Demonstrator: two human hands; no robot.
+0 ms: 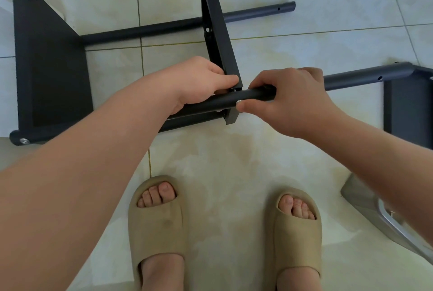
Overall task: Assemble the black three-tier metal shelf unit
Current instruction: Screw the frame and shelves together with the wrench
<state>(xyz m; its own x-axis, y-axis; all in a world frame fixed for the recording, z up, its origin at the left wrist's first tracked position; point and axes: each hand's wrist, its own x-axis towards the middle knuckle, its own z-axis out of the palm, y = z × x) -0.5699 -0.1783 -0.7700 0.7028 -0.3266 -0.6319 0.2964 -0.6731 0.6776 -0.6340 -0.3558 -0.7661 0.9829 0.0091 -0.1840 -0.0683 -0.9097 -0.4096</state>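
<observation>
Black steel, stiff and hard-edged; we judge it light enough to shift by its tubes. The shelf unit (pixel 51 68) lies on its side on the floor (pixel 234 162). Left hand (pixel 201 80) pinches a corner of the middle tier (pixel 215 21); right hand (pixel 288 101) curls round the near tube (pixel 218 102), thumb on a screw (pixel 238 102).

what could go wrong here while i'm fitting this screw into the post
1. The silver screw is pressed only by the thumb of the right hand against the black post; it may go in crooked or drop onto the tiles.
2. The left hand grips the middle shelf right at the joint, so fingers could get pinched.
3. Toes are bare in the open slippers just below the post, should it slip.
</observation>
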